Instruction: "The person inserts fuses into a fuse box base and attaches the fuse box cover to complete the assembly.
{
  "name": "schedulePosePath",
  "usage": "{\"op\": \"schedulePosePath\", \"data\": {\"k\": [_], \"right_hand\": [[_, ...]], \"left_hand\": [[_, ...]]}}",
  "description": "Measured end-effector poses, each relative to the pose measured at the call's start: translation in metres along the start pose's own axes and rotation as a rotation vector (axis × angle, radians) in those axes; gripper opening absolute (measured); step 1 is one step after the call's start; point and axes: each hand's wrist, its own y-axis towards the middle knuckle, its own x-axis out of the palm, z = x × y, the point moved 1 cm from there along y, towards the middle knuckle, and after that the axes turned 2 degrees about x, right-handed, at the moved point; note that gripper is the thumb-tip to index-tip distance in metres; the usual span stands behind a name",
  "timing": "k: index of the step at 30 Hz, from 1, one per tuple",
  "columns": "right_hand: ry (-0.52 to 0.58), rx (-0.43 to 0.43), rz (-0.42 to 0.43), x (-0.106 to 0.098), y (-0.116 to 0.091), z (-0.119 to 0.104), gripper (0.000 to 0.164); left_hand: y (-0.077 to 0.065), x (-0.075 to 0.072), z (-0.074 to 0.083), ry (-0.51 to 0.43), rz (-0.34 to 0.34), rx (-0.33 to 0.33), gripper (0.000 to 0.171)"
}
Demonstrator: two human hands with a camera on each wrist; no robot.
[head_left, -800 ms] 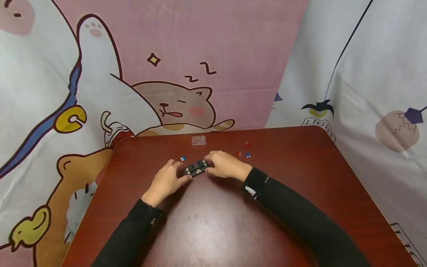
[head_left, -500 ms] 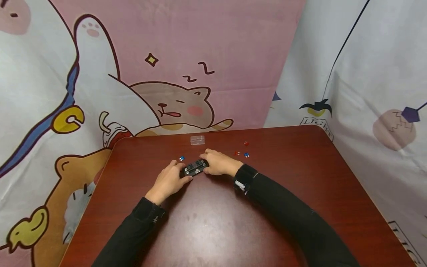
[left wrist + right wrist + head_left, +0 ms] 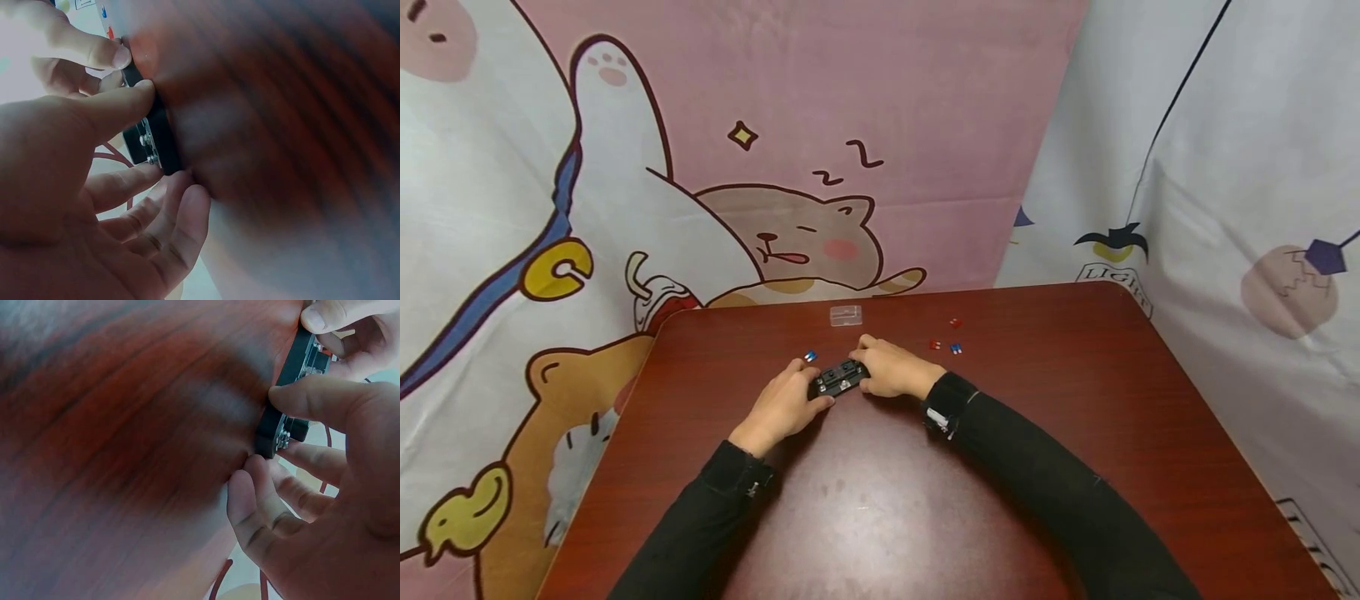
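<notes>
A small black fuse block (image 3: 839, 380) with metal screw terminals lies at the middle of the table. My left hand (image 3: 781, 407) grips its left end, thumb on the near side and fingers at the far side. At the other end, my right hand (image 3: 895, 368) holds the block in the same way. In the left wrist view the thumb presses the smooth side of the fuse block (image 3: 164, 147), and screws show beside it. The right wrist view has the right thumb on the fuse block (image 3: 270, 428), with the other fingers curled behind.
A blue blade fuse (image 3: 810, 356) lies just beyond the left fingers. Right of the block are another blue fuse (image 3: 956, 348) and two red ones, one red fuse (image 3: 935, 344) beside it. A clear plastic cover (image 3: 846, 316) sits near the table's (image 3: 1037, 333) back edge.
The right wrist has shifted a little to the left, and the left hand slightly to the right. Both hands stay on the fuse block, which has hardly moved.
</notes>
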Motion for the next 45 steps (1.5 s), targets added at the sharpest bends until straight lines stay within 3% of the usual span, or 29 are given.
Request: {"op": "schedulePosePath", "data": {"k": [12,24,31,38,45], "right_hand": [[0.029,0.007,0.044,-0.002,-0.017,0.015,0.057],[0.061,0.073,0.081,-0.008,-0.054,0.029,0.058],[0.067,0.132,0.062,-0.015,-0.08,0.047,0.06],[0.046,0.155,0.073,-0.016,-0.091,0.058,0.059],[0.068,0.191,0.062,-0.011,-0.098,0.063,0.062]], "left_hand": [[0.004,0.003,0.007,0.003,0.003,0.055,0.062],[0.015,0.002,0.033,-0.02,-0.032,0.175,0.06],[0.024,0.015,0.056,-0.015,-0.025,0.241,0.059],[0.029,0.02,0.075,0.023,-0.013,0.273,0.056],[0.029,0.026,0.082,0.035,-0.022,0.279,0.053]]}}
